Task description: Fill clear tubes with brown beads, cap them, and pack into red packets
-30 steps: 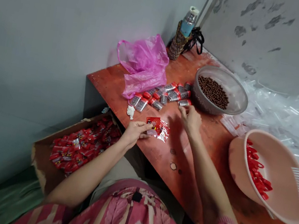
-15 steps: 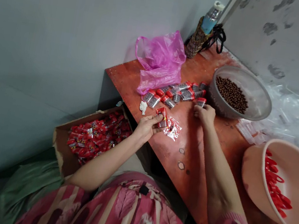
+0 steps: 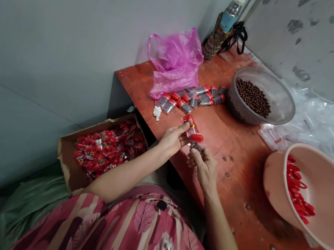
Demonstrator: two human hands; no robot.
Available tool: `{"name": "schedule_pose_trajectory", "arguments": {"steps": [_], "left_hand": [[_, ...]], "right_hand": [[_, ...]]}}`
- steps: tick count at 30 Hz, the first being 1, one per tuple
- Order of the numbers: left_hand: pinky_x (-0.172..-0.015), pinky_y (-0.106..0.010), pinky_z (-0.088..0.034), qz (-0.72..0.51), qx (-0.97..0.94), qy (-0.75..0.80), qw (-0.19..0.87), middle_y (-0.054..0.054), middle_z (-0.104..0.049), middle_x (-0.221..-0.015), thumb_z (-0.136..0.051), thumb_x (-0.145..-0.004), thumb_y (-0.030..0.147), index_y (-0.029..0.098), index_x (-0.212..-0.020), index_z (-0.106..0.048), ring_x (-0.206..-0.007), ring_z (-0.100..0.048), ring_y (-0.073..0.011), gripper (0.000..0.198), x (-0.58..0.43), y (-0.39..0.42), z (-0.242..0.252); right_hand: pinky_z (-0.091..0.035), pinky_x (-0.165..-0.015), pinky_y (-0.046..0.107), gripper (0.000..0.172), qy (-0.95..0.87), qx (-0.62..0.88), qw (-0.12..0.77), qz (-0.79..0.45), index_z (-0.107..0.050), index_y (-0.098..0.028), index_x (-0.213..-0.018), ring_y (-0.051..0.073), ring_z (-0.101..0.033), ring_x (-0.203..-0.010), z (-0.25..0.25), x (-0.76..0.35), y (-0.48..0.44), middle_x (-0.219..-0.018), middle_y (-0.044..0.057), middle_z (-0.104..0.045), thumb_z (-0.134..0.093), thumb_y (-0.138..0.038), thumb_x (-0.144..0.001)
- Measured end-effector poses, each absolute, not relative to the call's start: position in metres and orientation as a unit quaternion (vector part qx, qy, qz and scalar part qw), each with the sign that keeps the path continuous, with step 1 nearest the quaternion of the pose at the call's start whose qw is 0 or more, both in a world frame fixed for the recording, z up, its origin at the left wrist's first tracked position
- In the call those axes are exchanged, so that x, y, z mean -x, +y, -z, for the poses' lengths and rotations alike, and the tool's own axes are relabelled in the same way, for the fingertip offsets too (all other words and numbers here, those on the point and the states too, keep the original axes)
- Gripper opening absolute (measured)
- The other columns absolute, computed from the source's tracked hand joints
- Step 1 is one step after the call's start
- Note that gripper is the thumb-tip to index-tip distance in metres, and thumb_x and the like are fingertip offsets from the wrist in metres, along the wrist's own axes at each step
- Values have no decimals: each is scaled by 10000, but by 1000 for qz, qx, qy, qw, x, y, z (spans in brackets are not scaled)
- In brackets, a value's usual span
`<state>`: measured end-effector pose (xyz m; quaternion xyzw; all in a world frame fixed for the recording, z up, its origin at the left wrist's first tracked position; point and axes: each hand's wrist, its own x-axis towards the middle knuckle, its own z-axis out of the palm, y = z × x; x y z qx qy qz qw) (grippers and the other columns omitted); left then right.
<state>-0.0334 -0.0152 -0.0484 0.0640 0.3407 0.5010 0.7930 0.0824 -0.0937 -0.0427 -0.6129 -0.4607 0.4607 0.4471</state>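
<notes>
Left of our grip we see a plain grey wall [image 3: 51, 27]. A worn reddish table [image 3: 243, 160] spreads below the grip, a smudged wall [image 3: 325, 32] beyond, rightward.

The red-capped container [image 3: 197, 139] points cap-first toward a red printed packet [image 3: 193, 126].

Two hands [image 3: 172, 139] holding one red packet [image 3: 194, 127] and one red-capped container [image 3: 197, 139], about a dozen more containers [image 3: 204, 99] lying on one counter [image 3: 242, 155], one pink bag [image 3: 181, 56] resting, one bottle [image 3: 229, 19] standing far, one grey bowl [image 3: 281, 93], one peach basin [image 3: 330, 188], one cardboard box [image 3: 65, 161]
</notes>
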Motion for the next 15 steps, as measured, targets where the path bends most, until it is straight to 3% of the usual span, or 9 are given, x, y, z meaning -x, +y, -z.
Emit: {"name": "schedule_pose_trajectory", "arguments": {"steps": [5,10,15], "left_hand": [[-586,-216,-495,-513,-126,319,787,-12,-664,-674,-798,-649,261,106,-761,-602,-573,-624,-100,274,25,-26,39],[-584,-230,-491,-485,-170,302,803,-11,-677,-679,-856,-535,337,118,-774,-621,-572,-623,-109,401,22,-28,35],[-616,-233,-485,-450,-220,324,803,-44,-693,-690,-863,-500,358,91,-747,-669,-594,-625,-113,412,17,-30,36]], "right_hand": [[-463,-485,240,251,-464,608,465,-446,-585,-191,-886,109,-561,-484,48,-87,-94,-631,-30,-606,-609,-426,-803],[-430,-424,219,252,-422,574,484,-508,-584,-194,-825,111,-564,-475,46,-93,-97,-619,-22,-616,-640,-435,-775],[-391,-394,207,273,-428,611,496,-443,-589,-194,-827,102,-525,-465,49,-95,-101,-617,-15,-611,-626,-461,-784]]}}
